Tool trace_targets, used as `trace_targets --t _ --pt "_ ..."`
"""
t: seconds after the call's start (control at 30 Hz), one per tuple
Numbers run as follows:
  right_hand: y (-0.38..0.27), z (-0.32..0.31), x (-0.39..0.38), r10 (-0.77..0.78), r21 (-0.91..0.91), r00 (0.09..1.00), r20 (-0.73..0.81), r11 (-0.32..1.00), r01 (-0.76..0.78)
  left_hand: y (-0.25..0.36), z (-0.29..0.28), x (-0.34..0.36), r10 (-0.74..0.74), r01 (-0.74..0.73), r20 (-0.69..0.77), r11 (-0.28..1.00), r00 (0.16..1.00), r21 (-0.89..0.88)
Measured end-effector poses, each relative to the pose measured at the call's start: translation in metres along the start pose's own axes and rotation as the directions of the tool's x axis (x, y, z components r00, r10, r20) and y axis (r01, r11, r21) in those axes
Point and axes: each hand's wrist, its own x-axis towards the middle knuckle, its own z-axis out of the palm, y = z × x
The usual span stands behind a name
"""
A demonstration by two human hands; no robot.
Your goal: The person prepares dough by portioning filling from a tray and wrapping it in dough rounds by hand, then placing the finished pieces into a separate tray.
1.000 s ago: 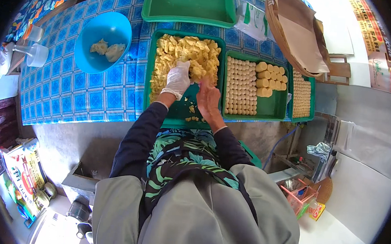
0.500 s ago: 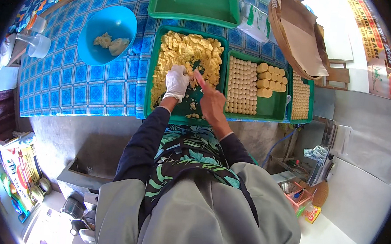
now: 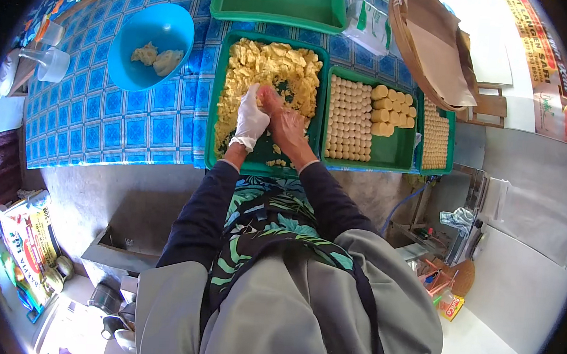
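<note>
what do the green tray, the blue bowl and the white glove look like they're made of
Green tray: likely moulded plastic, with an even colour, a smooth, slightly glossy wall and rounded corners. Blue bowl: probably plastic too, uniform bright blue with a soft sheen. White glove on the left hand: thin and close-fitting, perhaps latex or a similar rubber; it creases at the wrist.

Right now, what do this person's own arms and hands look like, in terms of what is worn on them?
Both forearms are covered by long dark navy sleeves with a thin pale cuff edge at each wrist. The left hand wears a white glove that reaches the wrist. The right hand is bare, with no glove. No watch or ring is discernible.
</note>
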Motion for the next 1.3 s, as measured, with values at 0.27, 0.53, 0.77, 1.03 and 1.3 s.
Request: trace_targets --t 0.27,0.53,0.77,1.03,1.3 --pt "0.005 -0.017 -0.023 -0.019 0.068 0.999 0.046 0.998 0.015 -0.005 -0.008 -0.002 -0.168 0.178 0.073 0.973 0.983 -0.147" --pt "0.036 -0.028 -0.039 0.029 0.073 0.999 0.018 0.997 -0.031 0.005 -0.010 0.018 0.063 -0.150 0.274 0.939 0.960 0.309" --pt "-0.001 -0.015 -0.011 -0.005 0.235 0.970 -0.242 0.970 0.063 0.004 -0.017 0.010 -0.087 0.054 0.166 0.980 0.982 0.192" --pt "0.004 -0.009 -0.002 -0.005 0.096 0.999 0.038 0.995 0.002 0.007 -0.014 0.001 -0.034 0.034 0.120 0.999 0.992 0.000" --pt "0.027 -0.008 -0.045 -0.034 0.106 0.997 -0.065 0.993 0.041 0.014 -0.020 0.014 -0.051 -0.007 0.313 0.984 0.948 0.180"
